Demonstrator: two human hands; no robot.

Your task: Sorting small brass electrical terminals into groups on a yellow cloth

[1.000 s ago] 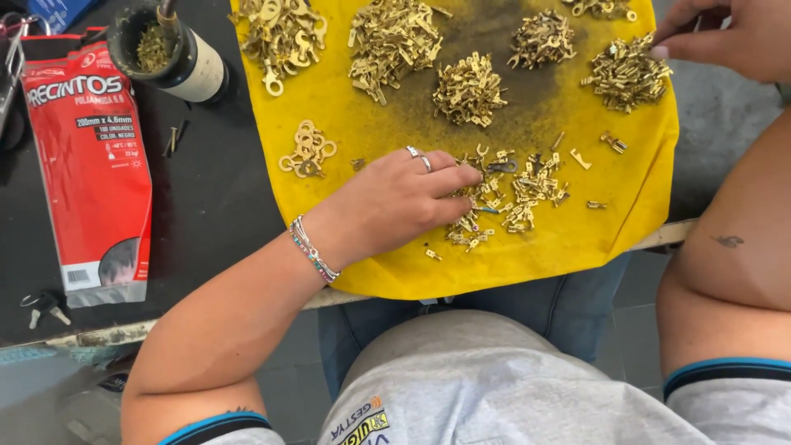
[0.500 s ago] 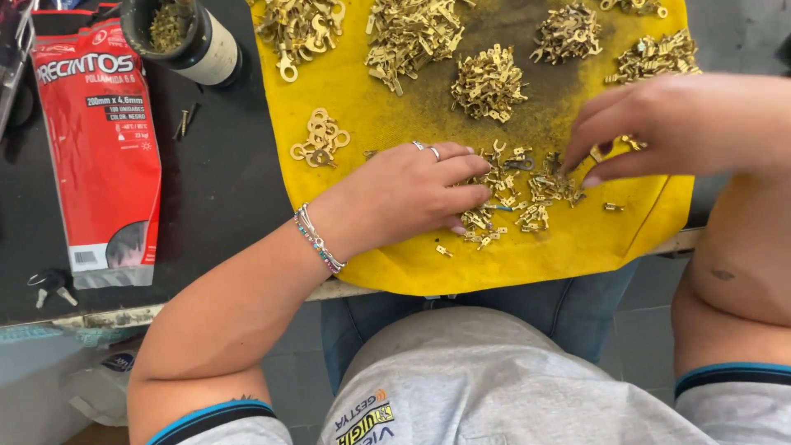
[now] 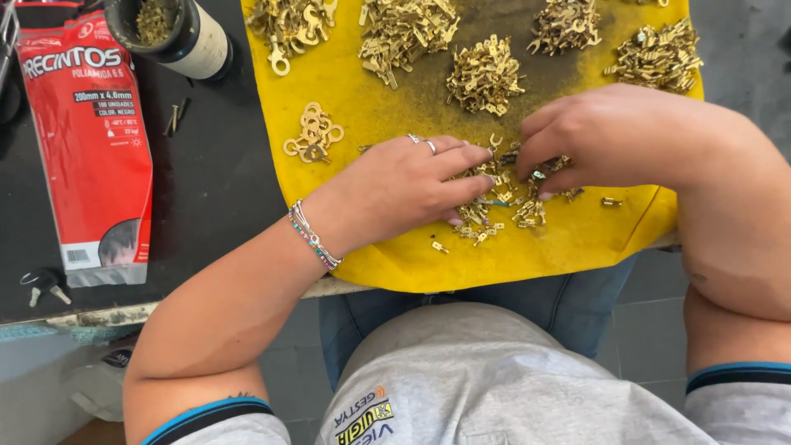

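since the earlier frame the right hand (image 3: 610, 136) has come in from the upper right and now sits low over the loose scatter of small brass terminals (image 3: 507, 198) at the centre of the frame, fingertips curled down and pinching among them; what exactly they grip cannot be told. the left hand (image 3: 404, 185) stays on the same scatter, fingers stretched flat and loosely together, touching the pieces. the scatter lies on the lower middle of the stained yellow cloth (image 3: 577, 247). sorted brass heaps (image 3: 486, 74) sit along the top. a small cluster of brass ring terminals (image 3: 313, 136) lies left of centre. a red plastic packet (image 3: 82, 156) lies at the upper left, beside a dark round tub (image 3: 177, 33).
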